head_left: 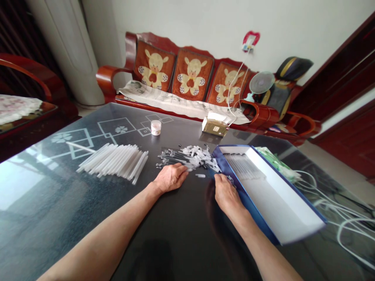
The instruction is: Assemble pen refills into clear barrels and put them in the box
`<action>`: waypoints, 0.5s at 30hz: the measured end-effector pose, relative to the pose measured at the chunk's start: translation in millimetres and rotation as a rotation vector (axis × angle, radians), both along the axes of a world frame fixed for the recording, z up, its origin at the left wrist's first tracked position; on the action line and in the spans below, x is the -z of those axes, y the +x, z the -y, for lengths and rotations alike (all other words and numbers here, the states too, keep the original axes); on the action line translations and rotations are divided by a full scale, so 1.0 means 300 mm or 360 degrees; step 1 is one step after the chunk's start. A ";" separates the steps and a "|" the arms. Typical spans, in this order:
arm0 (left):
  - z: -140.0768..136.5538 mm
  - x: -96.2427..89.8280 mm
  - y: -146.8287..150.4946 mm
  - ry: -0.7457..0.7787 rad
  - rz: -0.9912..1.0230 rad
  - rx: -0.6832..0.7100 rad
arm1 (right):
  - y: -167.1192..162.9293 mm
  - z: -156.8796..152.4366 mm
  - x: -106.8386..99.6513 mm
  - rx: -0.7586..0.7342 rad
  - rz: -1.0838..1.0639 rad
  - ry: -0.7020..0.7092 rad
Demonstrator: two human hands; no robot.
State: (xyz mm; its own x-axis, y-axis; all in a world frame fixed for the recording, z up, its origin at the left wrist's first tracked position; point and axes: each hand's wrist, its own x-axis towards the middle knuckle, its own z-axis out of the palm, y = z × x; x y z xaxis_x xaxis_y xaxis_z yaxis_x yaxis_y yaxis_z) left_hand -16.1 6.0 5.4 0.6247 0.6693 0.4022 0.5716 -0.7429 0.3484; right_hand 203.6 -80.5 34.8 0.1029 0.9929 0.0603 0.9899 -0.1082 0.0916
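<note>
My left hand (172,177) rests low at the near edge of a pile of slim dark pen refills (173,157), its fingers curled; whatever they may hold is hidden. White plastic caps (199,157) are heaped against the refills, and one small clear piece (200,175) lies apart, between my hands. My right hand (227,192) is closed beside the left wall of a blue box (290,191) with a white inside; its grasp is hidden too. Thin clear pens (244,166) lie in a row at the box's far end. White pen barrels (114,162) lie stacked to the left.
A small white jar (156,127) and a tissue box (215,124) stand toward the far side of the dark glossy table (175,234). Right of the blue box are a green packet (277,164) and tangled white cables (348,218). A wooden sofa (115,74) stands behind.
</note>
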 end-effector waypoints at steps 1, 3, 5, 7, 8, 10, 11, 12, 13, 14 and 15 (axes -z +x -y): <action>-0.001 0.001 0.000 0.0004 0.0002 0.0001 | 0.021 0.006 0.014 -0.0072 -0.0084 0.0150; -0.002 0.003 0.000 0.0010 0.0004 0.0002 | 0.064 0.012 0.037 -0.0124 -0.0213 0.0401; -0.002 0.003 0.000 0.0016 0.0006 0.0002 | 0.097 0.009 0.052 -0.0105 -0.0272 0.0514; -0.002 0.003 0.001 0.0016 0.0007 0.0002 | 0.109 -0.005 0.060 -0.0145 -0.0314 0.0526; -0.001 0.002 0.001 0.0015 0.0008 0.0001 | 0.108 -0.016 0.061 -0.0188 -0.0337 0.0517; -0.001 0.001 0.001 0.0008 0.0010 0.0000 | 0.095 -0.044 0.061 -0.0289 -0.0379 0.0485; 0.000 0.000 0.000 0.0006 0.0010 -0.0002 | 0.086 -0.059 0.060 -0.0341 -0.0390 0.0462; 0.000 0.000 0.000 0.0005 0.0008 -0.0003 | 0.077 -0.075 0.059 -0.0395 -0.0392 0.0440; 0.001 0.000 0.000 0.0007 0.0006 -0.0006 | 0.069 -0.091 0.059 -0.0455 -0.0384 0.0420; 0.001 -0.001 0.000 0.0011 0.0004 -0.0010 | 0.061 -0.105 0.059 -0.0518 -0.0372 0.0406; 0.001 -0.001 0.000 0.0015 0.0001 -0.0012 | 0.056 -0.119 0.060 -0.0575 -0.0356 0.0397</action>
State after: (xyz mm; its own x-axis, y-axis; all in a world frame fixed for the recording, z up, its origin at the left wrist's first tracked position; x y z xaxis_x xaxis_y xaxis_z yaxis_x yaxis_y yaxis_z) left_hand -15.9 5.6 5.8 0.6193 0.6703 0.4088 0.5770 -0.7417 0.3420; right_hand 220.4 -44.8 16.8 -0.2079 0.9255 0.3166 0.9606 0.2543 -0.1126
